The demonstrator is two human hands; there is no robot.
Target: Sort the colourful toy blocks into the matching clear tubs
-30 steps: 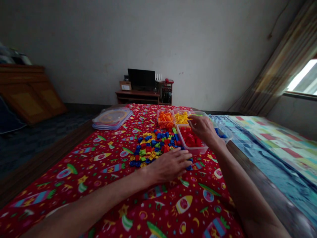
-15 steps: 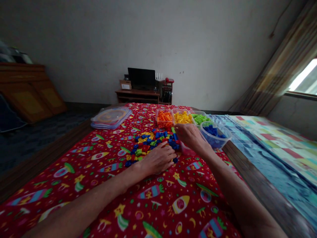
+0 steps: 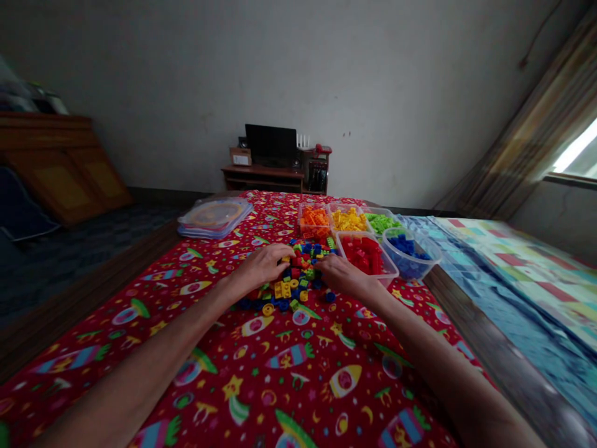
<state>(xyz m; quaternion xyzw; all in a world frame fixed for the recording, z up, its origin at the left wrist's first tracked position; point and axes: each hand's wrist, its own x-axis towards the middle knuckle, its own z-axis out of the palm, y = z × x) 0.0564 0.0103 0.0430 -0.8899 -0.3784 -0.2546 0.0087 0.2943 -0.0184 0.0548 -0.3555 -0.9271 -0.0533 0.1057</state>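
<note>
A heap of small mixed-colour plastic bricks (image 3: 298, 283) lies on a red cloth with rocket prints (image 3: 289, 373). My left hand (image 3: 261, 267) rests on the heap's left side, fingers curled down into the bricks. My right hand (image 3: 342, 275) lies on the heap's right side, fingers bent onto the pieces; what either hand grips is hidden. Just beyond my right hand stands a clear tub of red bricks (image 3: 366, 255). Behind it are tubs of orange bricks (image 3: 314, 221), yellow bricks (image 3: 348, 219) and green bricks (image 3: 380, 222), and a round tub of blue bricks (image 3: 409, 252).
A stack of clear lids (image 3: 214, 216) lies at the cloth's far left. A dark wooden edge (image 3: 485, 348) runs along the right, with a patterned blue mat (image 3: 522, 280) past it. A low shelf with a black screen (image 3: 275, 158) stands against the far wall.
My right hand came back from the tubs to the heap's right side. My left hand moved from the heap's near edge up onto its left side.
</note>
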